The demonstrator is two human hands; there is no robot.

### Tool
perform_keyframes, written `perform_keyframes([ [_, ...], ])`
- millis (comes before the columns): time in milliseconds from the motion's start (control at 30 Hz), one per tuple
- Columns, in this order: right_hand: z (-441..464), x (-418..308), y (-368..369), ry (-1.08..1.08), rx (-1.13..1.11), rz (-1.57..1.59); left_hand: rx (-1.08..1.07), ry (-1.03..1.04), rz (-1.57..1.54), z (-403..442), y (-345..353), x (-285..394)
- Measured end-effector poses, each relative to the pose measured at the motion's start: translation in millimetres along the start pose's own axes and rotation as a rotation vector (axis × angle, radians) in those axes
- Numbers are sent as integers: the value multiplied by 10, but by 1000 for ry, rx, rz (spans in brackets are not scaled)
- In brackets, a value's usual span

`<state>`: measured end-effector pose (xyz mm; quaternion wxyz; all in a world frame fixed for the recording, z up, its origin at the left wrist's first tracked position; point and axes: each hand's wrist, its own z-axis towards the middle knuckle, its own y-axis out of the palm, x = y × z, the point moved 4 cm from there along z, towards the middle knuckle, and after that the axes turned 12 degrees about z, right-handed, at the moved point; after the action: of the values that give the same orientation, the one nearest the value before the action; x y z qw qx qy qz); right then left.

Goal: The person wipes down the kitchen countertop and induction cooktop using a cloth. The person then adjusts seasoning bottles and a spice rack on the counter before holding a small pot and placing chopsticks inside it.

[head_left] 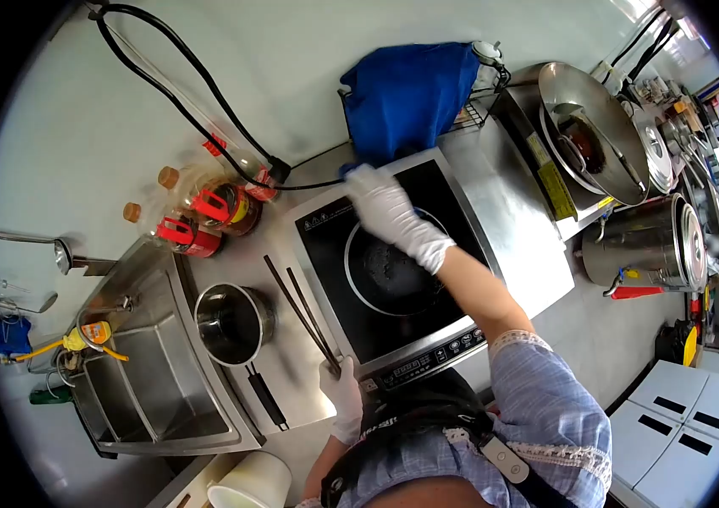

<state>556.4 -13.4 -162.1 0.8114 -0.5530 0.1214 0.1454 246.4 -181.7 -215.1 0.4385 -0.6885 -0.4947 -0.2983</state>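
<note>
My left hand (341,391), in a white glove, is closed round a pair of long dark chopsticks (298,306) at the front left corner of an induction cooktop (334,292). The chopsticks point away from me, beside the cooktop's left edge. My right hand (386,212), also gloved, reaches across the black glass to its back edge. Its fingers are bunched, with a small dark blue bit at their tips that I cannot make out. A blue cloth (410,97) hangs just behind that hand. A black cord (313,185) runs up to the same spot.
A saucepan (268,317) with a black handle stands left of the cooktop. Further left is a steel sink (175,364). Several plastic bottles (228,212) stand at the back left. To the right are a large wok (605,93) with a ladle and a steel pot (634,245).
</note>
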Motion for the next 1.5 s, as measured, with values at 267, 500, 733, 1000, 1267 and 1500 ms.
perform_keyframes([
  [267,-765,718,-491,335,167,-19,-41,-36,-44,-62,9,228],
  [500,-1532,-1049,-39,-30,-66,350,-4,106,99,-25,21,307],
  [733,-1002,-23,-461,162,86,37,-19,121,91,-4,27,209],
  [1000,-1569,224,-827,205,-30,-145,-47,71,121,16,-9,258],
  [1267,-1170,294,-698,123,-19,-100,-8,116,92,34,18,225],
  [1500,-1126,254,-737,72,-26,-103,-42,70,78,6,6,270],
])
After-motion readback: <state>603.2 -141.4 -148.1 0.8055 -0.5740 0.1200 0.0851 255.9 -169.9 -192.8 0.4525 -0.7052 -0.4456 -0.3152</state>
